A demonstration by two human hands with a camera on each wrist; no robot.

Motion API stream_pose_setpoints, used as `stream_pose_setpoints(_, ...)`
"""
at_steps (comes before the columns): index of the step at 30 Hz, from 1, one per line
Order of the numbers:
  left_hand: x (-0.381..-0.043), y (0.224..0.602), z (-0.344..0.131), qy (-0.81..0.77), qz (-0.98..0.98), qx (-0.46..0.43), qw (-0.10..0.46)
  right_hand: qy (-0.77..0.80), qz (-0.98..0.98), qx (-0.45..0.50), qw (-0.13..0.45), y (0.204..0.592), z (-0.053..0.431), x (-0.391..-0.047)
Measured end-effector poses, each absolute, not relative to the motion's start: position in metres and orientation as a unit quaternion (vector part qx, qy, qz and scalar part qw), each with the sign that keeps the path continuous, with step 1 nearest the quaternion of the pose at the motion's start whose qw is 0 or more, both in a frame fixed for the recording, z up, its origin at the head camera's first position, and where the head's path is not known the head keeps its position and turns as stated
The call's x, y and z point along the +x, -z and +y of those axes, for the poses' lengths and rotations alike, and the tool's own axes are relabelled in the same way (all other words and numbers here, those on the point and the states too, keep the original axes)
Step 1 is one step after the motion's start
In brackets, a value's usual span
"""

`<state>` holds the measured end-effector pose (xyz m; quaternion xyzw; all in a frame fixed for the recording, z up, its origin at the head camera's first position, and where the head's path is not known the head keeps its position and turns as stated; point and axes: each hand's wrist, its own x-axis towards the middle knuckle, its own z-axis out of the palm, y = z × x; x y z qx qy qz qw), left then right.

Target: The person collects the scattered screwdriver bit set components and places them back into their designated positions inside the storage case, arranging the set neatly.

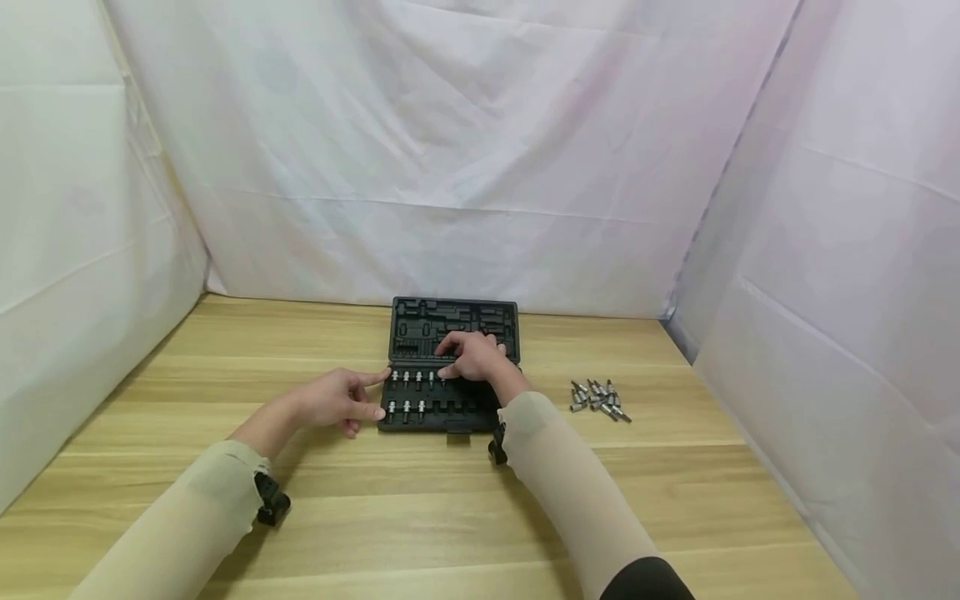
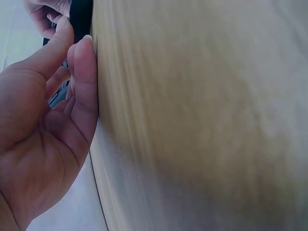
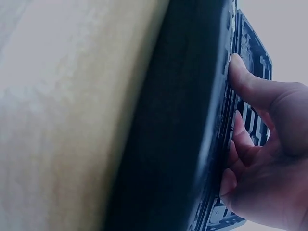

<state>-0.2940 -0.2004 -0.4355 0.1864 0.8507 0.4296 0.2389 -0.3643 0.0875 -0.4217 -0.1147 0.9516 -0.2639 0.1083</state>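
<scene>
Your right hand (image 1: 474, 357) is spread, thumb apart from the fingers, the thumb tip at a silver-and-dark metal bit socket (image 1: 442, 380) in the upper row; whether anything is pinched you cannot tell. Your left hand (image 1: 336, 402) has its straight index finger and thumb parted, touching the left edge of the open black plastic case (image 1: 442, 423). Three more sockets sit in the lower row. Right of the case, a loose pile of similar metal bit sockets (image 1: 600, 400) lies on the pale wood-grain table (image 1: 420, 517).
</scene>
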Motion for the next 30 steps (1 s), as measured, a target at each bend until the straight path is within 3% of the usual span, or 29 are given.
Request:
stream_pose_setpoints(18,-0.295,0.438,-0.202,-0.432,0.85,0.187,0.237,0.285,0.942,-0.144,0.099,0.422,0.094,-0.365)
stream_pose_setpoints(30,-0.298,0.439,-0.198,-0.433,0.85,0.187,0.234,0.342,0.914,-0.206,0.072,0.407,0.149,-0.351)
